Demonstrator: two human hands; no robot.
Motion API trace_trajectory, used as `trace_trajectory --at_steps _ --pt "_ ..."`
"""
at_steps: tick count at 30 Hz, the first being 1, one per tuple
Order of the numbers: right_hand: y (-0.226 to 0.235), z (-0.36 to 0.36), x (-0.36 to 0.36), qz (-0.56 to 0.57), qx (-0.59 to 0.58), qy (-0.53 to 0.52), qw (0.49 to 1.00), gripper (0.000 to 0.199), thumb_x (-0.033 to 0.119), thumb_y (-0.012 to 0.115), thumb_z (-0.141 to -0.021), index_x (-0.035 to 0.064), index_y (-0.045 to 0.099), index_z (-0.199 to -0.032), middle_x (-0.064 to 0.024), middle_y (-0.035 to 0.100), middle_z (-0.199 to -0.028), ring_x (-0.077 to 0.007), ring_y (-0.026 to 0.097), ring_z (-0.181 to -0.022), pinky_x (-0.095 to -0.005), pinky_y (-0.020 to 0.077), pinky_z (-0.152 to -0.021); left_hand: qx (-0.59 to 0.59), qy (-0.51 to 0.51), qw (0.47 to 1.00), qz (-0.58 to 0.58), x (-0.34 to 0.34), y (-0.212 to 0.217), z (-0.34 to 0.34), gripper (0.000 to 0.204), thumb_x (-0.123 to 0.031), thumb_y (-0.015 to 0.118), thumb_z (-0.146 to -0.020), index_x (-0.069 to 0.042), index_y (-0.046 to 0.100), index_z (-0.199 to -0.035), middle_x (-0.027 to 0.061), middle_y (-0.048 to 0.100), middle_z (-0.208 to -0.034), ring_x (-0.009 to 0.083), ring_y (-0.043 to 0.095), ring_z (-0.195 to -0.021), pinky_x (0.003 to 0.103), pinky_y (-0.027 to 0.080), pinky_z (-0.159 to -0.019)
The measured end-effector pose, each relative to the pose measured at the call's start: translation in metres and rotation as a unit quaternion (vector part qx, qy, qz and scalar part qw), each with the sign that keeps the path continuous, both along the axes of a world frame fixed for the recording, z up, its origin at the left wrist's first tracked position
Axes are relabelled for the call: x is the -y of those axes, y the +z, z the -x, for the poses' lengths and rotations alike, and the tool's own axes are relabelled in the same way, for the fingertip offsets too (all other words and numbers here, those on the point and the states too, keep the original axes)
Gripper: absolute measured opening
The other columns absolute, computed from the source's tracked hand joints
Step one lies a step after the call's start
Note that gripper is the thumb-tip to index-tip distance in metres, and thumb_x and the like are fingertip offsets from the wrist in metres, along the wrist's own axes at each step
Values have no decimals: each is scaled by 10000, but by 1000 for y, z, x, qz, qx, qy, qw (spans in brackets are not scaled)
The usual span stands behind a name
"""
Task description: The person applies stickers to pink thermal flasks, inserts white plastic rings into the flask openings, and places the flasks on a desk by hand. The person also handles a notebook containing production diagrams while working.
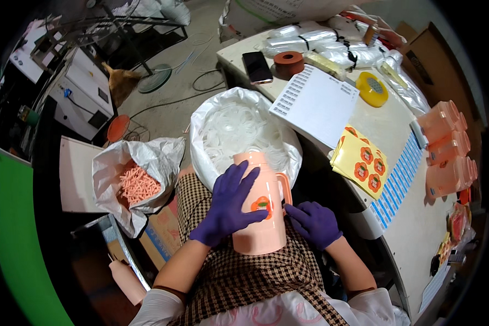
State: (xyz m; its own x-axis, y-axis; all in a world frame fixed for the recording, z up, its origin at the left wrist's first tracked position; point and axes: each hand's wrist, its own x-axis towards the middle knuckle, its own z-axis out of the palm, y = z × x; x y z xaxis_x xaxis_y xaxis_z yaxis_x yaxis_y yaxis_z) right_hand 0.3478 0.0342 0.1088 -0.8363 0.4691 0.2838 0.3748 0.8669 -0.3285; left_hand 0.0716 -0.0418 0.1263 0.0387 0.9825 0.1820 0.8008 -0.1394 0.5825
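Note:
A pink jug (264, 239) with a side handle rests on my lap, its top pointing away from me. An orange flower sticker (261, 204) with a green mark is on its body. My left hand (228, 204), in a purple glove, lies across the jug's left side with fingers spread, its thumb stretched over the sticker. At the handle's lower end is my right hand (314, 224), also gloved in purple. Its fingers are bent and close together, with fingertips at the handle; the grip is partly hidden.
Beyond the jug stands a white sack (201, 117) of translucent rings. A smaller sack (171, 149) holds pink pieces. On the right table (402, 239) are sticker sheets (358, 163), white label sheets (315, 103), yellow tape (371, 89), a phone (257, 67) and pink jugs (448, 176).

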Motion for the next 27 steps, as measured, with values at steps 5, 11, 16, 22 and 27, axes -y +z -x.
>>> trace_trajectory --at_steps 5,11,16,22,27 --pt "41 -21 -11 108 -142 -152 972 333 165 694 -900 126 682 -1230 -124 687 -1010 -286 690 -865 -385 566 -742 -40 -12 999 -14 -14 25 8 809 -450 760 -826 -57 477 -1474 240 408 -1536 420 346 -1440 517 236 -1186" --pt "83 10 -142 -47 -162 -252 953 242 259 679 -930 148 742 -1136 -118 627 -966 -290 659 -823 -383 522 -700 -131 -126 960 -213 -143 53 -40 562 -367 632 -921 -64 549 -1388 144 542 -1435 335 441 -1384 510 223 -1189" --pt "49 5 -276 15 -52 -356 933 246 368 642 -923 207 777 -1050 -104 658 -1028 -310 666 -892 -422 533 -804 -197 -157 964 -81 -203 6 -63 639 -393 708 -823 -53 560 -1344 148 565 -1386 310 498 -1329 515 284 -1150" --pt "38 10 -315 13 12 -372 928 277 423 636 -910 205 792 -983 -97 663 -1066 -314 672 -937 -415 532 -843 -184 -155 966 -99 -187 -9 -61 695 -350 746 -795 -40 526 -1377 152 544 -1414 309 490 -1346 512 300 -1158" --pt "36 31 -323 -36 15 -382 923 306 404 602 -927 212 762 -1105 -94 672 -1038 -320 667 -944 -417 528 -835 -182 -159 965 -99 -184 -4 -49 694 -331 750 -792 -42 525 -1381 158 526 -1442 318 483 -1356 508 310 -1159"
